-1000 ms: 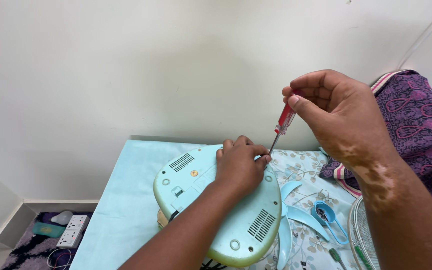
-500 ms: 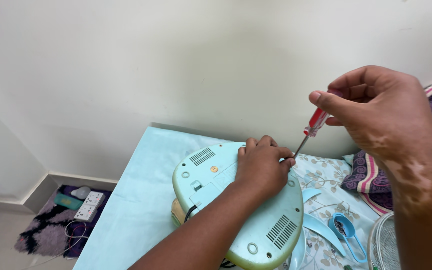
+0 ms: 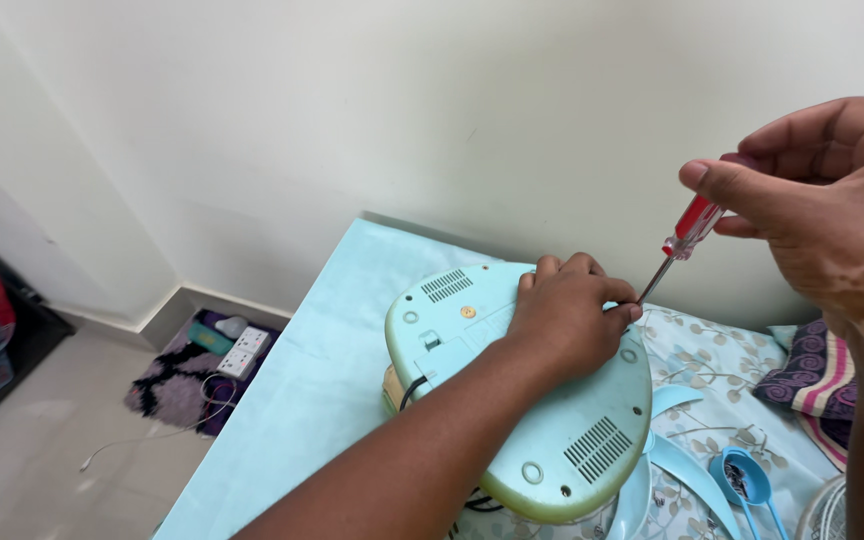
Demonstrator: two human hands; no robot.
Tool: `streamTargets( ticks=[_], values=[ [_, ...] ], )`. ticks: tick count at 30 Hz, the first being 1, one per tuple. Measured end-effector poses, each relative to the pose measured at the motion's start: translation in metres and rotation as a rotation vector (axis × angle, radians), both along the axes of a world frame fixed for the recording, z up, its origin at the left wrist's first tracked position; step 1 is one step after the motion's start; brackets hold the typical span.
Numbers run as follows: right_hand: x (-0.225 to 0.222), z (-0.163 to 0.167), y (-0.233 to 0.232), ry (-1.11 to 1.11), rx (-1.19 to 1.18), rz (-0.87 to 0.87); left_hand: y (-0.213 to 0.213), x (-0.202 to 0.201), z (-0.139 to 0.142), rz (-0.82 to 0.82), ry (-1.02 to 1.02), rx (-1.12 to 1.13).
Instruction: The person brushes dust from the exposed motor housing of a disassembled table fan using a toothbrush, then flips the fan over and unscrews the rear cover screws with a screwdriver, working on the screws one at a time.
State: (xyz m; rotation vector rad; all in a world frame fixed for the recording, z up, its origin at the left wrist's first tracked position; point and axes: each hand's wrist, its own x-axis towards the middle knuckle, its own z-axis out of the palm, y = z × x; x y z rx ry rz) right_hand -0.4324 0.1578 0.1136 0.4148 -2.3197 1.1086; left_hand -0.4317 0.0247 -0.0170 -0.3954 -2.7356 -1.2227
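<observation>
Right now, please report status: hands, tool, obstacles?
Left hand pressing pale green base. Right hand gripping red screwdriver, tip at base beside left fingers. Nothing blocking.

Home, prob. a bedroom: bed w/ pale blue sheet against a plain wall, patterned pillow, small rug on tiled floor w/ white power strip lying on it.
</observation>
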Motion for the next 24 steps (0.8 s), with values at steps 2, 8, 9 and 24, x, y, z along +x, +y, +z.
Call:
streamTargets(
  ticks=[2,8,9,24],
  values=[
    [0.006,-0.001,0.004,0.014,0.007,0.003,0.002,0.001,-0.003,0.008,0.014,-0.002],
    [0.032,0.007,0.022,0.021,0.048,0.120,0.012,0.006,0.004,0.031,0.045,-0.044],
    [0.035,0.010,0.025,0.018,0.037,0.157,0.014,0.008,0.008,0.038,0.034,-0.056],
    [0.056,0.016,0.056,0.179,0.057,0.317,0.038,0.035,0.029,0.073,0.054,-0.182]
  ],
)
